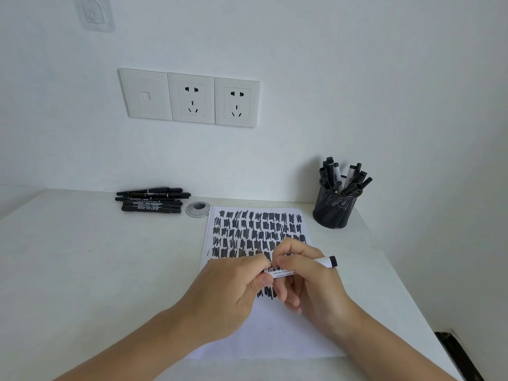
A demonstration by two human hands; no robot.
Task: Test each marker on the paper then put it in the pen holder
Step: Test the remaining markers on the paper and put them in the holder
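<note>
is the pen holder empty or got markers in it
Not empty: the mesh pen holder stands upright with many markers sticking out of its top.

The 2 bare forearms angled inward from below, and the hands met fingers to fingers. The left hand was curled, its thumb and fingertips pinching 1 end of a marker just beyond its own knuckles. The right hand gripped the barrel, 1 finger arched over the top and the others curled beneath, the marker's dark end sticking out past its right side.
</note>
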